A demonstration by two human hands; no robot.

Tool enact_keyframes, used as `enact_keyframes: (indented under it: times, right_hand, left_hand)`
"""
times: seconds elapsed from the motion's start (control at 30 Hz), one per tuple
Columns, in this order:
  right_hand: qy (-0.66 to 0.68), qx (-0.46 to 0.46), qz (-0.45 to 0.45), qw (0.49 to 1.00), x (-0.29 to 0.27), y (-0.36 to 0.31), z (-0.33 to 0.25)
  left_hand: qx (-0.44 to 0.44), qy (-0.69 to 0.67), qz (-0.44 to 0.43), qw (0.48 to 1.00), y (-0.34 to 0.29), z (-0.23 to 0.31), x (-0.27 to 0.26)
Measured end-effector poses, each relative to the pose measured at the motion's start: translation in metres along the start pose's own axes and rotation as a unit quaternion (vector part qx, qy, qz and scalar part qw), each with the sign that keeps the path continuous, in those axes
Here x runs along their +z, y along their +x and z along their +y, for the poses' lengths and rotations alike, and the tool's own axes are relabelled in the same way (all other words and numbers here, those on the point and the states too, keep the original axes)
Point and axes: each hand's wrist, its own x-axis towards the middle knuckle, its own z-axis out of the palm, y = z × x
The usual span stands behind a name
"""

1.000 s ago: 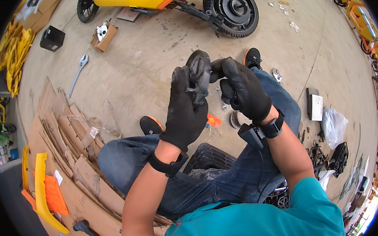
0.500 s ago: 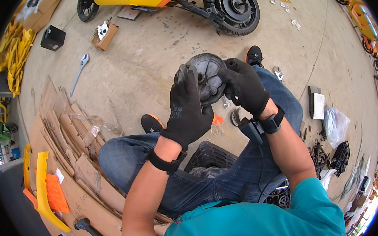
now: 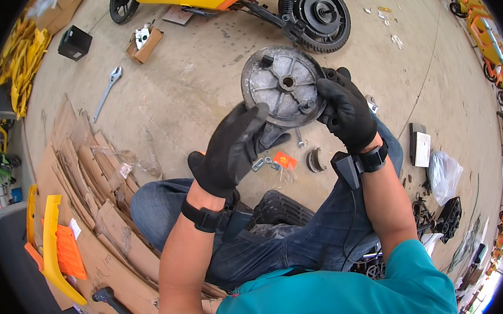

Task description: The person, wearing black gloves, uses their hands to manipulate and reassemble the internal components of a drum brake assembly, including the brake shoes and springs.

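Note:
A round grey metal drum brake plate (image 3: 267, 96) is up in front of me, its ribbed face with a centre hole turned toward me. My right hand (image 3: 347, 111), in a black glove, grips its right edge, thumb on the face. My left hand (image 3: 230, 147), gloved too, is closed at its lower left edge, around a stub that sticks out there; part of that grip is hidden. Below on the floor lie a curved brake shoe (image 3: 315, 161), a small orange piece (image 3: 285, 160), some small metal parts (image 3: 264, 162) and a spanner (image 3: 301, 138).
Ahead stands a yellow scooter with a black wheel (image 3: 320, 16). Flattened cardboard (image 3: 115, 224) covers the floor at left, with an adjustable wrench (image 3: 107, 93) beyond it. A black box (image 3: 74, 43) and small open carton (image 3: 145, 45) lie farther off. A plastic bag (image 3: 445, 172) is at right.
The brake plate has risen slightly and turned to show its full face. My left hand has slid from its left side down to its lower edge.

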Motion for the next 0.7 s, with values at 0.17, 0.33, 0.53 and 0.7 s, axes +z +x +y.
enact_keyframes:
  times: [0.17, 0.33, 0.53, 0.7]
  right_hand:
    - [-0.008, -0.048, -0.057, 0.997, -0.002, -0.009, 0.003]
    - [0.269, 0.306, -0.121, 0.905, -0.001, -0.005, -0.01]
    - [0.274, 0.322, -0.101, 0.901, 0.002, 0.007, -0.022]
    - [0.274, 0.442, -0.021, 0.854, 0.003, 0.013, -0.03]
  left_hand:
    - [-0.023, 0.228, -0.025, 0.973, 0.002, -0.004, -0.007]
    - [0.12, 0.246, -0.106, 0.956, -0.008, -0.014, -0.004]
    - [0.023, 0.109, -0.032, 0.993, -0.004, -0.011, 0.004]
    - [-0.002, 0.154, 0.086, 0.984, 0.001, -0.018, 0.009]
